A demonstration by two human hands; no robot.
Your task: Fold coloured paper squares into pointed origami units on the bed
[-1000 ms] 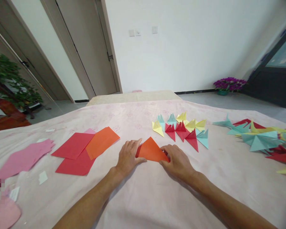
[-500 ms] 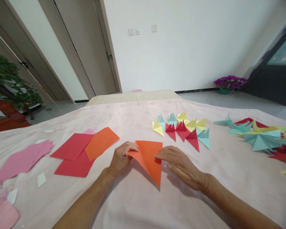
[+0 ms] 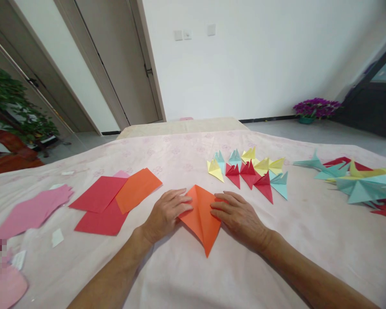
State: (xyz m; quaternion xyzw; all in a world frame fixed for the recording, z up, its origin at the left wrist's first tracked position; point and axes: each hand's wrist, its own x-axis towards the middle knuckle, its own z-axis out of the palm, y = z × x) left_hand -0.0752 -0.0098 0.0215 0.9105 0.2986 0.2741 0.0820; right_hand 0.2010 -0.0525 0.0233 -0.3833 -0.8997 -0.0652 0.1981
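An orange sheet of origami paper [image 3: 202,219] is right in front of me, turned with one corner toward me and a crease down its middle. My left hand [image 3: 172,212] grips its left corner, fingers curled over the top, thumb out of sight. At the right corner, the fingers of my right hand [image 3: 239,219] are laid over the edge in the same way, that thumb hidden too. Just beyond my right hand stand several folded paper cranes, among them a red crane [image 3: 264,186], a yellow crane [image 3: 215,170] and a light blue crane [image 3: 279,184].
Left of my hands lie red paper squares [image 3: 96,195] and orange paper [image 3: 140,189]. Farther left are pink sheets [image 3: 35,210] and white scraps [image 3: 57,237]. A heap of coloured cranes [image 3: 362,189] lies at the right on the pink tablecloth [image 3: 180,279].
The orange paper has turned so a corner points toward me, and its fold has spread flatter. My left fingers moved onto its top; my right hand shifted to the right corner.
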